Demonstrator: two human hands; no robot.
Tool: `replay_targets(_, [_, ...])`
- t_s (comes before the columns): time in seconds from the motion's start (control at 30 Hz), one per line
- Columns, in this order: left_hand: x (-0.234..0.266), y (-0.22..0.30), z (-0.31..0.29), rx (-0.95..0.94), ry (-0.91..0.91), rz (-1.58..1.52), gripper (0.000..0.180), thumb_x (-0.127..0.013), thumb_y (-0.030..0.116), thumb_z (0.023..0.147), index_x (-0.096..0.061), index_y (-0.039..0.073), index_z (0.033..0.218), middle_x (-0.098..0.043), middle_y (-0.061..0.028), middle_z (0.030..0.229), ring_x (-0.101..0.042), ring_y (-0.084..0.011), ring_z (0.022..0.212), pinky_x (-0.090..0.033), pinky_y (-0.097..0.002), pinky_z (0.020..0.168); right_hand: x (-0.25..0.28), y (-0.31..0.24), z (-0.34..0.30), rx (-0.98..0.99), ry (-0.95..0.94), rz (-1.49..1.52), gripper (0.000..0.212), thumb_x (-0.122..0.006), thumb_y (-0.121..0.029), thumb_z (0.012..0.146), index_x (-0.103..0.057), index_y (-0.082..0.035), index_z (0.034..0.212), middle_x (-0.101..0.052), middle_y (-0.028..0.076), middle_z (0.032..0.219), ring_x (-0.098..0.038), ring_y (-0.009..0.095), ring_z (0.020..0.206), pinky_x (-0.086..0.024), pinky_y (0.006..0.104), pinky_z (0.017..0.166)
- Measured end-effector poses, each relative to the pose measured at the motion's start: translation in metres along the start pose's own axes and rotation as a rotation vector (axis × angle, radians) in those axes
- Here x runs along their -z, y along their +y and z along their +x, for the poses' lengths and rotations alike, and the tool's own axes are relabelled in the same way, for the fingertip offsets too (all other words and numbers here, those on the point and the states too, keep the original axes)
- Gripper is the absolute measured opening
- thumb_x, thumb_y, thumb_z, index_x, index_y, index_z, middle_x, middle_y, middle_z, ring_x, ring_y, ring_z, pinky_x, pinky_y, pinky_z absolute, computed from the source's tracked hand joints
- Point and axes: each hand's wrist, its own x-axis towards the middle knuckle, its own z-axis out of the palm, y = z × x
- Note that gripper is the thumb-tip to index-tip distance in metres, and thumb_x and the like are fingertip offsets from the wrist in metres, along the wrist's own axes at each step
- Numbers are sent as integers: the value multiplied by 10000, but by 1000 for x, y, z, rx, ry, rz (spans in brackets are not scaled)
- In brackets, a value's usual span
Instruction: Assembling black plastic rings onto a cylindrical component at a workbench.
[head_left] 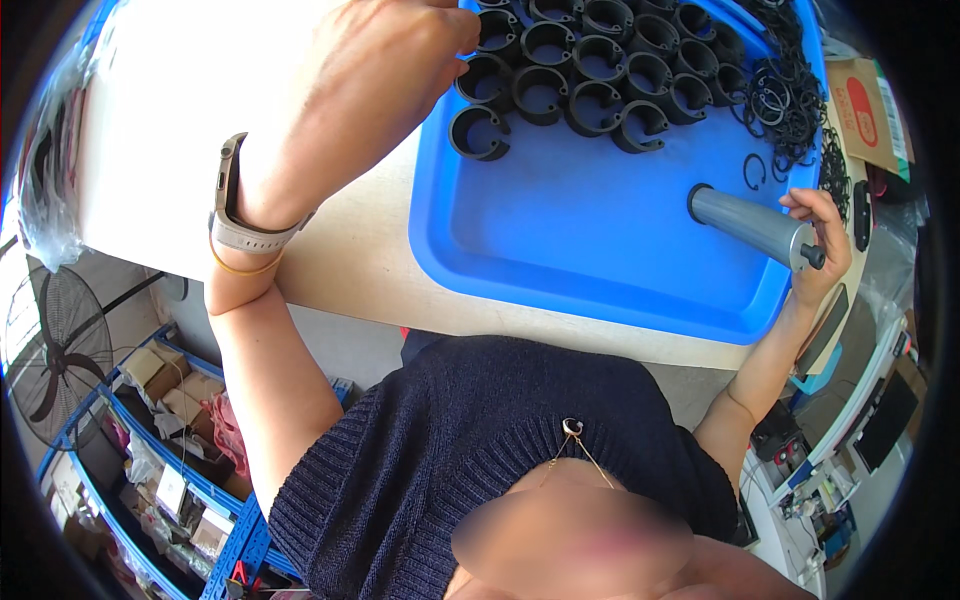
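Observation:
Grey metal cylinder [752, 226] slants over the right part of the blue tray [560, 285], a black ring around its far end and a small black knob at its near end. My right hand [828, 235] is closed around it near the knob end. At the tray's far left edge, my left hand [375, 75] is curled beside neat rows of black C-shaped stacks of retaining rings [480, 133]. Its fingertips are partly out of view, so what they pinch cannot be made out. One single retaining ring [754, 171] lies apart from the others, beyond the cylinder.
A tangled heap of loose black retaining rings [785, 105] fills the tray's far right corner. Beyond the tray's right edge lies a cardboard box [862, 115]. The pale tabletop [350, 265] runs along the left. A fan [65, 350] and a blue shelf [190, 450] stand at the lower left.

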Motion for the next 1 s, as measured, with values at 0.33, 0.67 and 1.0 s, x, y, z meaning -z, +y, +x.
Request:
replay_targets(0.33, [-11,-3,-1,-203,105,12,120,-785,89,826,-718,19,899,-648,-91,879,-666,-276,807,-532,-380,743,-2,-2,0,1,0,-3,494,-685,-371,950,-672,98,1104,-680,158,969,-586,165,799,-430,267,713])
replay_targets(0.67, [-12,1,-1,-175,75,-4,128,-797,102,817,-726,11,874,-648,-86,865,-664,-256,804,-535,-367,736,-1,-3,2,32,-14,-6,425,-694,-305,950,-678,90,1106,-690,148,964,-586,158,796,-434,267,719])
replay_targets(1.0, [-14,2,-2,-207,72,11,129,-792,105,816,-716,9,855,-634,-77,840,-637,-257,819,-524,-376,744,-2,-3,1,30,-22,-18,420,-693,-307,948,-681,83,1104,-698,143,969,-609,169,821,-442,272,726])
